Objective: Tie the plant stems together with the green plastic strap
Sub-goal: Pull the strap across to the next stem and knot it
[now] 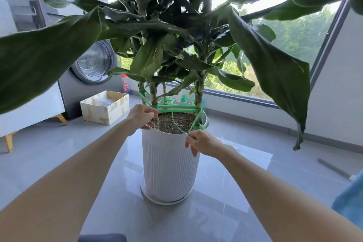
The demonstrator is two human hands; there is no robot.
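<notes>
Both forearms are stretched forward from the lower edge of the head view toward the pot (170, 165), which stands on the floor. At the pot's left rim the left hand (144, 116) is curled round the base of the left stem (153, 92), just below the wraps; whether the strap is also pinched there cannot be told. The strap (176, 108) is run several times left to right above the soil, between the left stem and the right stem (200, 92). From the right stem a slack loop drops toward the near rim, where it is pinched by the right hand (200, 142). The free length thus lies nearer the right hand, and any tightening pull would probably be made toward the person.
</notes>
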